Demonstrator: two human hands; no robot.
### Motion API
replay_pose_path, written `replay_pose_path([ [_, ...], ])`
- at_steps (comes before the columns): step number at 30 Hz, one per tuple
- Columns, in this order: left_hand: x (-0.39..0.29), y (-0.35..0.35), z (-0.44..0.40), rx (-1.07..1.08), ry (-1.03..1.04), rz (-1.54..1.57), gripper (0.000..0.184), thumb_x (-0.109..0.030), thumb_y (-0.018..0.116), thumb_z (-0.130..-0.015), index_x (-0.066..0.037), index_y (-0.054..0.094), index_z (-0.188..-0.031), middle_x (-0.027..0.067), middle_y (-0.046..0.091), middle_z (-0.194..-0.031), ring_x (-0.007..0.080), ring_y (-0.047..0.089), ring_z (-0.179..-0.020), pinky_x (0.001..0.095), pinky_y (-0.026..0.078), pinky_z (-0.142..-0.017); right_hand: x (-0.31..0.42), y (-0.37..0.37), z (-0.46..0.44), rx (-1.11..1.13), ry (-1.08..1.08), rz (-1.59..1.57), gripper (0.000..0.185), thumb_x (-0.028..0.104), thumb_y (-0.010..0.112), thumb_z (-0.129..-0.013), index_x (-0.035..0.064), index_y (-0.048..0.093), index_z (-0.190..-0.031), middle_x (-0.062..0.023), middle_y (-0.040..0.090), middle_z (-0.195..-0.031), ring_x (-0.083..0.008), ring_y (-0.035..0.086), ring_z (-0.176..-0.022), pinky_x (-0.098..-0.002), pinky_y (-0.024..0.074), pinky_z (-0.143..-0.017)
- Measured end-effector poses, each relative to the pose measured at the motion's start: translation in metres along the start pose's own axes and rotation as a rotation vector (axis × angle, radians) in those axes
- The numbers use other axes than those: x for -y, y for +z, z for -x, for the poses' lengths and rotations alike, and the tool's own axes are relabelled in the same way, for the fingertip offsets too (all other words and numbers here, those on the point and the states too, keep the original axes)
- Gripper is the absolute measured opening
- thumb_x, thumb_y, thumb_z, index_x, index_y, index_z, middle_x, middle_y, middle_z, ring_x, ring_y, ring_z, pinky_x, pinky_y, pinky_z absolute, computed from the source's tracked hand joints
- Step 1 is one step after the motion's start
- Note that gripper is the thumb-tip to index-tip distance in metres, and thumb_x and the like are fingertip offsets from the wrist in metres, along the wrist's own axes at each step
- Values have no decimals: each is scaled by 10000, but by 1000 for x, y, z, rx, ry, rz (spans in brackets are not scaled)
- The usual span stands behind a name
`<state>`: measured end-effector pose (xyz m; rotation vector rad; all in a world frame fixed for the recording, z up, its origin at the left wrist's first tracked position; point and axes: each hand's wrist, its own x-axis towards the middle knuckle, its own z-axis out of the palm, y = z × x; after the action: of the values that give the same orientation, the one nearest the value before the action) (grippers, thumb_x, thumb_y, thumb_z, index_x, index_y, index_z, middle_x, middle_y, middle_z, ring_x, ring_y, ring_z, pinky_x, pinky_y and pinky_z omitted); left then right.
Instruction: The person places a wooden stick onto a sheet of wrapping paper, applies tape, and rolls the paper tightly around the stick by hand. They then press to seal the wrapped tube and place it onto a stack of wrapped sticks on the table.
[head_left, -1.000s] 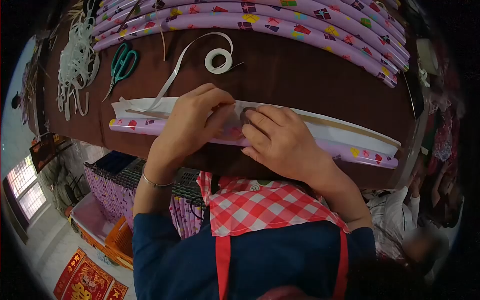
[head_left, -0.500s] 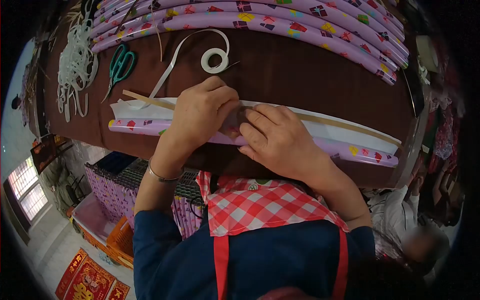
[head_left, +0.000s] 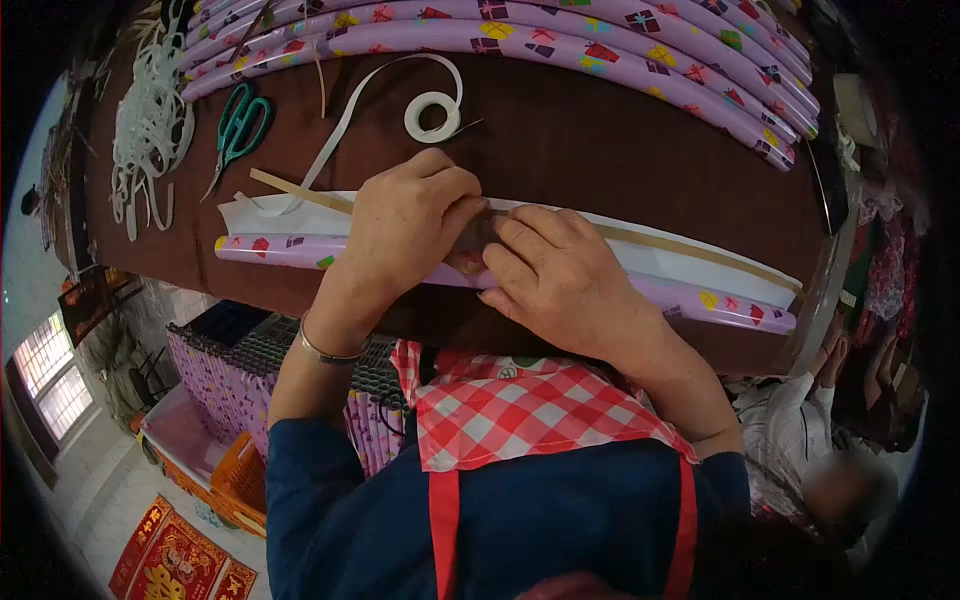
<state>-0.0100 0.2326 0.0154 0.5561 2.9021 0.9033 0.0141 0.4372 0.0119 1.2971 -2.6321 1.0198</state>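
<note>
A purple gift-patterned roll of paper lies across the brown table, its white underside showing along the far edge. On that white margin runs a narrow tan strip, whose left end sticks up past the paper. My left hand pinches the strip near the middle, fingers closed. Beside it, my right hand rests on the roll with bent fingers closed at the strip; a small dark piece between the hands is too hidden to name. A loose white tape end lies at the paper's left.
Beyond the hands are a white tape roll, green-handled scissors and tangled white strips. Several finished purple rolls line the far side. An orange basket stands below left. Another person is at the lower right.
The tan strip's left end has swung away from the roll, up off the paper. My left hand has shifted slightly right and away from me; my right hand has barely moved.
</note>
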Motion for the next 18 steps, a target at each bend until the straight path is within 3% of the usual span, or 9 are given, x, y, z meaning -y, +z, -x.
replay_pose_path([
  [4,0,2,1,2,-40,-10,81,-157,741,-793,-97,705,-832,59,633,-808,299,643,-691,398,523,-611,0,-1,0,15,2,-10,358,236,792,-713,36,624,-959,-127,627,-1023,-283,581,-1056,-414,490,-878],
  [6,2,3,1,-10,-37,11,85,-160,745,-790,-100,703,-833,60,632,-807,298,642,-688,398,521,-610,0,-1,1,55,28,-26,410,215,814,-667,29,655,-996,-136,625,-1123,-305,583,-1097,-434,495,-906],
  [9,1,4,2,-34,-13,20,80,-155,742,-796,-102,700,-839,60,629,-805,295,641,-688,398,519,-611,0,-2,1,76,31,-20,414,216,815,-665,28,656,-997,-134,627,-1129,-303,583,-1099,-433,495,-906],
  [11,0,1,2,13,-28,8,102,-89,747,-807,-43,693,-880,100,645,-848,307,657,-740,385,528,-646,0,-1,1,67,31,-20,414,218,816,-665,28,656,-997,-133,628,-1130,-302,583,-1101,-433,496,-905],
  [18,1,-1,2,38,-44,46,110,-82,749,-808,-40,686,-889,105,646,-864,308,659,-742,382,528,-646,0,-1,2,74,34,-18,419,223,819,-664,28,658,-999,-133,633,-1131,-301,583,-1111,-432,498,-900],
])
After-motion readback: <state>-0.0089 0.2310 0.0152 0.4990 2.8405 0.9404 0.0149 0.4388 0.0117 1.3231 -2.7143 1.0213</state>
